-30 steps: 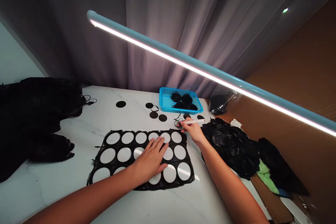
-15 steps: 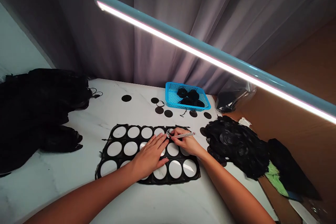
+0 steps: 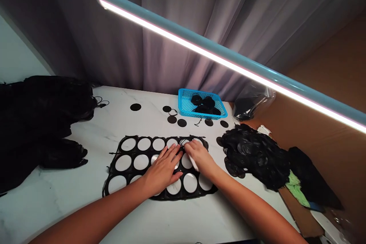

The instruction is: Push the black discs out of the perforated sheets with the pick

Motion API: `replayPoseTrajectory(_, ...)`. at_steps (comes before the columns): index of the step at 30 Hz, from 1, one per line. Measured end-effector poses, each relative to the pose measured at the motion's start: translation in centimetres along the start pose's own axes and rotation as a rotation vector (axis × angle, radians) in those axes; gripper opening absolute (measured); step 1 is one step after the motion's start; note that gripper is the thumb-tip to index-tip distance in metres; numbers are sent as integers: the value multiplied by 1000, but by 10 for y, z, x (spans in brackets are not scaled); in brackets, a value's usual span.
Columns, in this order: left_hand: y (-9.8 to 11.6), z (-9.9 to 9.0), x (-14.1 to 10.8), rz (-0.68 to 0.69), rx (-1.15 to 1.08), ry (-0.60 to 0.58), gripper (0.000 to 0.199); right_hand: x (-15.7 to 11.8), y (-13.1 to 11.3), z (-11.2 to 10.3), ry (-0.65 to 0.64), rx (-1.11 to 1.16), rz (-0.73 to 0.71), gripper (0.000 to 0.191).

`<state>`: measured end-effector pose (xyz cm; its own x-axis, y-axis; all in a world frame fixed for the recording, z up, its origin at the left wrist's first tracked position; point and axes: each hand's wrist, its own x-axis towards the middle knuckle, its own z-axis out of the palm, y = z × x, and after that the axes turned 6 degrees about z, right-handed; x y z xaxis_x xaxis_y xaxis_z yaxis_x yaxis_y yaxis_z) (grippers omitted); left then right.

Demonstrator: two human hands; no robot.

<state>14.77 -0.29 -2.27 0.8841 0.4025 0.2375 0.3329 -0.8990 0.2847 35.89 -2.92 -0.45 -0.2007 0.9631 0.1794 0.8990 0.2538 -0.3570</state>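
L hand lies palm down on the black sheet w/ round holes, fingers extended, thumb out to the side, nothing gripped; R hand is curled closed round a white pen-like tool, part of which shows below the fingers, tip hidden; its fingertips are at the top row of holes, just R of the L hand's fingers, w/ thin black loops right beside them, can't tell if touching; the sheet lies flat on the white table in front of the person, three rows of holes, some covered by hands & forearms; behind it, a few loose black discs plus a blue basket holding more black pcs; to the R, a heap of black pcs, w/ a green cloth beyond, near the edge; clear plastic bag at back R; big black bundle far L; lit tube lamp slants across, grey curtain behind.
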Motion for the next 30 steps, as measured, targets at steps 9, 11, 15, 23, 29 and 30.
replayPoseTrajectory(9,-1,-3,0,-14,-4,25,61,23,100,-42,486,456,565,21)
replayPoseTrajectory(11,2,-9,0,-5,-1,19,61,16,89,-39,429,548,550,25)
replayPoseTrajectory(15,9,-21,-6,60,-19,-41,53,-4,46,-30,193,912,498,29)
replayPoseTrajectory(23,18,-11,-31,104,-8,-94,57,-41,-8,-9,-128,945,382,27)
replayPoseTrajectory(29,19,-4,-31,84,-33,-65,58,-46,-20,-4,-70,661,253,25)
replayPoseTrajectory(30,19,-4,-31,85,-36,-63,59,-46,-21,-4,-59,638,241,24)
